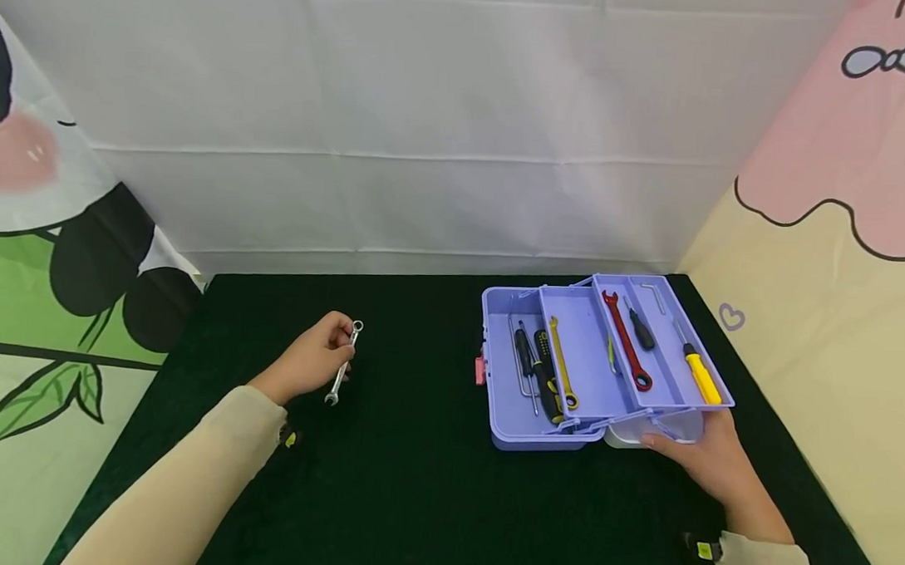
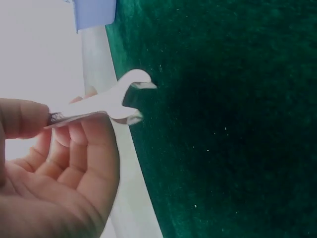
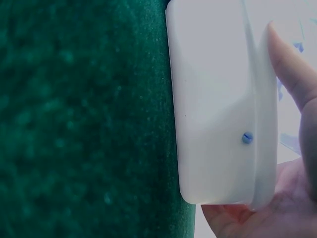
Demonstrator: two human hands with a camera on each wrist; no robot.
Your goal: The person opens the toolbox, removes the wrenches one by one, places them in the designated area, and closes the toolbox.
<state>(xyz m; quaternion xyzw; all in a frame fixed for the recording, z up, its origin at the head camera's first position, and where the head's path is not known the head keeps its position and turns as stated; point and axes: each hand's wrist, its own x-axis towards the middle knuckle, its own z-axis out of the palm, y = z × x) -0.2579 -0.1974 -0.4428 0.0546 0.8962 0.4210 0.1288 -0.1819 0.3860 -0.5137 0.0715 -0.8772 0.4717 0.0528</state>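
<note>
My left hand [image 1: 315, 352] pinches a small silver combination wrench [image 1: 337, 386] between thumb and fingers, at the left over the dark green cloth. In the left wrist view the wrench's open end [image 2: 114, 101] points away from the fingers. At the right lies an opened lavender toolbox [image 1: 507, 437] with its trays spread out. My right hand [image 1: 715, 466] grips the front right corner of its whitish see-through lid [image 1: 628, 436], thumb on the rim. The right wrist view shows the lid's side wall [image 3: 218, 114] close up; some fingers are hidden behind it.
Inside the toolbox lie a yellow wrench [image 1: 559, 361], a red wrench [image 1: 627, 345], a yellow-handled screwdriver [image 1: 702, 377], a small black screwdriver [image 1: 641, 331] and several other tools. A pink latch [image 1: 480, 370] sticks out at its left. A white curtain [image 1: 425, 207] hangs behind the table.
</note>
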